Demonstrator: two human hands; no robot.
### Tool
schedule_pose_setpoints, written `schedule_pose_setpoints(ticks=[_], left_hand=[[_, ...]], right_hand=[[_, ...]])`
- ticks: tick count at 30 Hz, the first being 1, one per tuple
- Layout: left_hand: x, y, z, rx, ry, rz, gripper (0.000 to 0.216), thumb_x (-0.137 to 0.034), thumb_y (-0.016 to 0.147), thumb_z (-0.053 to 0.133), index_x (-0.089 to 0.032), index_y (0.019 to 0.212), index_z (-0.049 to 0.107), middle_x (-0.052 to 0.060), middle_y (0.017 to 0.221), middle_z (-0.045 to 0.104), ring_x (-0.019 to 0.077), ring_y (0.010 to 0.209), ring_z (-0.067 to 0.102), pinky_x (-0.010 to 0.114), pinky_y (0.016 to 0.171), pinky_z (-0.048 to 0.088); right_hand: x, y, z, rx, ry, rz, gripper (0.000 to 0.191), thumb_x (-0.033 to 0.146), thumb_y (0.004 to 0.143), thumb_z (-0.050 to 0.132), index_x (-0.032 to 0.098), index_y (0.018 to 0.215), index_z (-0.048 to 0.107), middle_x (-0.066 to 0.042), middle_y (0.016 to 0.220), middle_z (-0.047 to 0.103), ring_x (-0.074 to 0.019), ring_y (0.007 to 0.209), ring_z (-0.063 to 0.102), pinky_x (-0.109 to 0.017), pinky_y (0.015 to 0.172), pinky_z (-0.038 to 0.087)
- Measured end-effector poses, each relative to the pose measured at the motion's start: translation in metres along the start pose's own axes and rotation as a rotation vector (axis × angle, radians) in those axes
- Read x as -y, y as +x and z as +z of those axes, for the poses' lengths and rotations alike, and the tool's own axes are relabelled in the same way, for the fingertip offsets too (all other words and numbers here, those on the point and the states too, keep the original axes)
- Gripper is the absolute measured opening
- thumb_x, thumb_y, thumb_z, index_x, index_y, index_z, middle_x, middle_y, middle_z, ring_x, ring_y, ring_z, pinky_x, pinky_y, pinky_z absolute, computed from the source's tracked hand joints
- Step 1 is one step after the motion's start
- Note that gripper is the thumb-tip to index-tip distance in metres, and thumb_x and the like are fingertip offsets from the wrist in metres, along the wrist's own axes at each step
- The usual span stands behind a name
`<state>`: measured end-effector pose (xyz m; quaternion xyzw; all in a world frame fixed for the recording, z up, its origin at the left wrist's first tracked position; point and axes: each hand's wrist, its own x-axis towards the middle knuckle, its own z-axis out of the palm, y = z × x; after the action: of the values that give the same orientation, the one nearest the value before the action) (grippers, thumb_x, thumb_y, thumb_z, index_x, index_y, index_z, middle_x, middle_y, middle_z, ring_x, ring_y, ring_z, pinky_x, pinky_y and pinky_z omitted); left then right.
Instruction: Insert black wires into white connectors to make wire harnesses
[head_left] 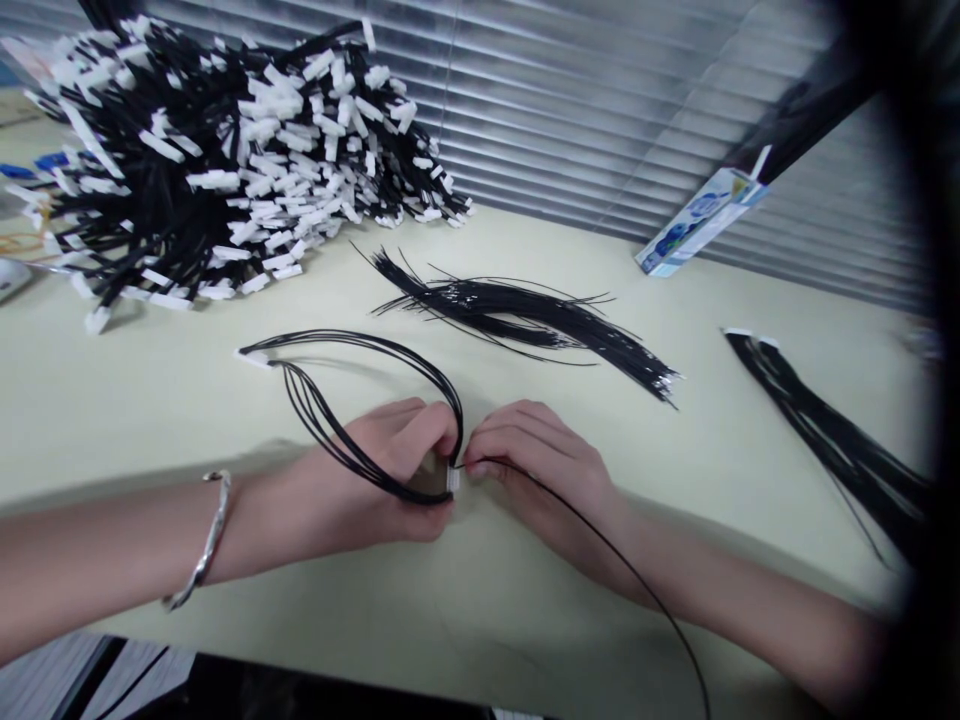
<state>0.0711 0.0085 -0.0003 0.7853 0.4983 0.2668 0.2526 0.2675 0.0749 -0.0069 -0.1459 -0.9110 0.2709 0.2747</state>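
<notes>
My left hand point(375, 480) is closed round a small white connector point(453, 480) at the end of a looped harness of black wires point(352, 350). The harness curves away to another white connector point(251, 355) lying on the table. My right hand point(536, 465) pinches the tip of a single black wire point(637, 580) right against the connector. That wire trails back over my right forearm toward the table's near edge. A silver bangle point(206, 540) sits on my left wrist.
A big heap of finished black harnesses with white connectors point(225, 150) fills the back left. A bundle of loose black wires point(525, 315) lies mid-table, another bundle point(825, 420) at the right. A small blue-white carton point(701, 220) leans against the blinds. The cream table point(150, 400) ends near me.
</notes>
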Motion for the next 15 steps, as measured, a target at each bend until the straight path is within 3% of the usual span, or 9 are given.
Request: schedule_pose_setpoints(ticks=[6, 15], left_hand=[[-0.0103, 0.0001, -0.008, 0.103, 0.054, -0.071, 0.023, -0.008, 0.074, 0.054, -0.019, 0.09, 0.041, 0.001, 0.084, 0.053, 0.0149, 0.076, 0.05, 0.026, 0.065, 0.042], [-0.0071, 0.001, -0.0045, 0.044, 0.061, -0.009, 0.023, -0.009, 0.073, 0.052, -0.02, 0.088, 0.039, 0.0, 0.079, 0.052, 0.0144, 0.071, 0.049, 0.026, 0.061, 0.04]], right_hand=[[-0.0004, 0.0016, -0.0022, 0.04, -0.03, -0.035, 0.015, 0.008, 0.093, 0.044, 0.019, 0.094, 0.055, -0.002, 0.091, 0.063, -0.0147, 0.087, 0.054, -0.032, 0.083, 0.041], [-0.004, 0.0027, 0.0009, 0.029, -0.111, -0.16, 0.013, 0.011, 0.094, 0.044, 0.018, 0.097, 0.055, -0.004, 0.091, 0.064, -0.017, 0.089, 0.054, -0.035, 0.082, 0.041]])
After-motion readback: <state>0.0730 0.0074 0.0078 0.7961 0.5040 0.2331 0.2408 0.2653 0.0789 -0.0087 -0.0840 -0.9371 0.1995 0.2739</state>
